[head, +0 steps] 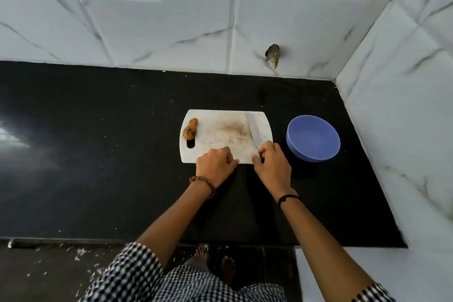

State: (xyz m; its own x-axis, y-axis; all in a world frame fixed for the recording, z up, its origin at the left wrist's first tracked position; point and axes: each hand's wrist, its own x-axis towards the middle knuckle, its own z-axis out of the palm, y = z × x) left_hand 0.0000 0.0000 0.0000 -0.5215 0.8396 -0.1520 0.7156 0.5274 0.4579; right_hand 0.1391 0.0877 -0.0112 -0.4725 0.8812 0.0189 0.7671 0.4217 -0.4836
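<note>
A white cutting board [220, 132] lies on the black countertop [98, 154]. A brown knobbly root, perhaps ginger [190, 129], sits at the board's left end beside its handle slot. A knife lies on the board's right side, its blade [255, 132] pointing away from me. My right hand [270, 167] grips the knife's handle at the board's near right corner; the handle is hidden under my fingers. My left hand [215, 163] rests on the board's near edge with fingers curled; whether it holds anything cannot be seen.
An empty blue bowl [313, 138] stands to the right of the board. White marble-look tiled walls close the back and right side, with a broken hole [272, 54] in the back wall. The counter's front edge runs near my body; bare feet show below.
</note>
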